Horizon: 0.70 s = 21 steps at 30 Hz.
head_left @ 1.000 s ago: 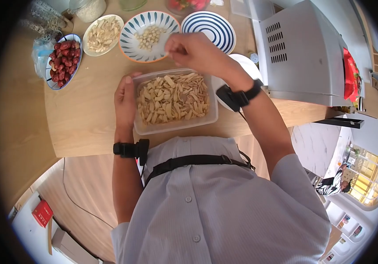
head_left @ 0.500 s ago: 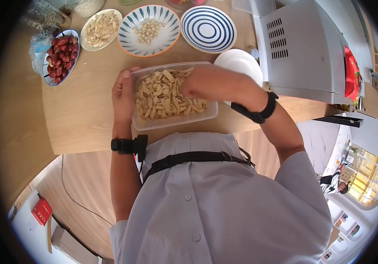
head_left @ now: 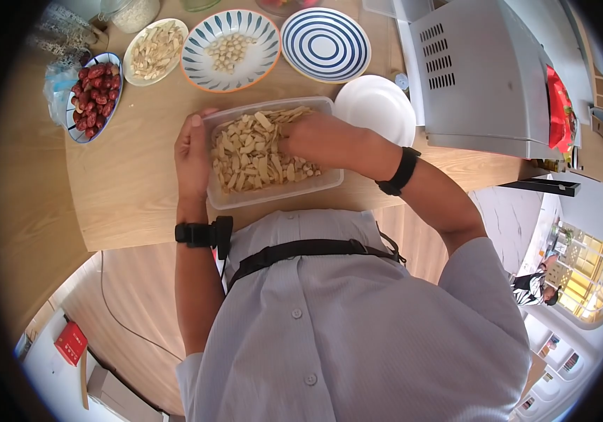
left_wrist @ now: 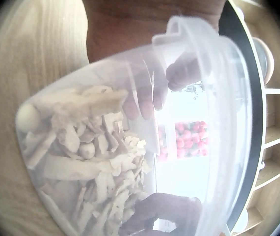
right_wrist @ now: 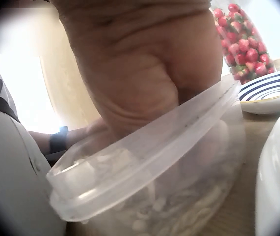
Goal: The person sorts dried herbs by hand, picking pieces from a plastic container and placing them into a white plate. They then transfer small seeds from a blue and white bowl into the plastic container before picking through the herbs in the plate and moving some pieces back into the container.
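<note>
A clear plastic container (head_left: 273, 199) full of pale dried slices (head_left: 245, 151) stands tilted sideways at the table's front. My left hand (head_left: 193, 156) grips its left wall, thumb at the rim; through the plastic, the left wrist view shows fingers of a hand. My right hand (head_left: 319, 144) reaches over the right side, fingers down among the slices, which hide the fingertips. Through the wall in the left wrist view, the right hand's bent fingers (left_wrist: 149, 209) show dark against the slices. A few round pale seeds (left_wrist: 87, 150) lie among them. I cannot tell whether the right fingers pinch one.
Behind the container stand a leaf-patterned plate (head_left: 192, 67) with pale round seeds, a blue-ringed plate (head_left: 325, 46) and a dish (head_left: 133, 74) of pale slices. Red dates (head_left: 95, 98) fill a bowl at left. A white plate (head_left: 379, 112) and a grey appliance (head_left: 470, 84) are at right.
My right hand has come from over the leaf-patterned plate down into the container and its slices. The left hand keeps its grip on the container's left side.
</note>
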Each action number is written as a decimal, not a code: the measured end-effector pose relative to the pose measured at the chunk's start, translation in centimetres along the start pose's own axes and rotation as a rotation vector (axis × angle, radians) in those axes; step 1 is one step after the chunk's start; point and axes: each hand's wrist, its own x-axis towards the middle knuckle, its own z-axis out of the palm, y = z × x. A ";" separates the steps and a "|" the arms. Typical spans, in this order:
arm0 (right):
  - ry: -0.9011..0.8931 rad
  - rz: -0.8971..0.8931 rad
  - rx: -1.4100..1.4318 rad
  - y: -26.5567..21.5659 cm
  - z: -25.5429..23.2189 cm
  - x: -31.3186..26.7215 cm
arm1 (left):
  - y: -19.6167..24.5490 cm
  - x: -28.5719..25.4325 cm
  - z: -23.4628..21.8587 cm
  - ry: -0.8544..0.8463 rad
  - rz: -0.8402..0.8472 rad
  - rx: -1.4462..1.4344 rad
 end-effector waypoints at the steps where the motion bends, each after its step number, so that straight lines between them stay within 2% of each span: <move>1: 0.028 -0.004 0.000 0.1 -0.1 0.1 | -0.1 0.0 -0.1 -0.001 -0.001 -0.004; 4: 0.219 -0.032 -0.076 -0.3 -0.7 0.1 | -0.1 0.0 -0.1 -0.005 -0.003 -0.012; 7: 0.313 -0.006 -0.038 -1.4 -2.6 -0.7 | 0.1 -0.1 -0.1 -0.004 -0.014 -0.008; 10: 0.111 -0.049 0.041 -1.3 -2.1 -1.4 | -0.3 0.0 -0.3 0.012 -0.002 0.040; 13: 0.104 -0.152 -0.028 -1.6 -0.2 -2.1 | -0.5 0.2 -0.2 0.000 0.001 0.004; 16: 0.064 -0.137 -0.064 -1.7 1.4 -1.8 | -0.4 0.0 -0.4 0.004 -0.011 0.003; 19: 0.108 -0.131 -0.105 -2.3 1.2 -1.9 | -0.1 0.0 -0.1 -0.003 -0.001 0.001; 21: 0.061 -0.121 -0.158 -2.5 0.6 -1.9 | 0.1 -0.1 0.0 -0.006 0.000 -0.009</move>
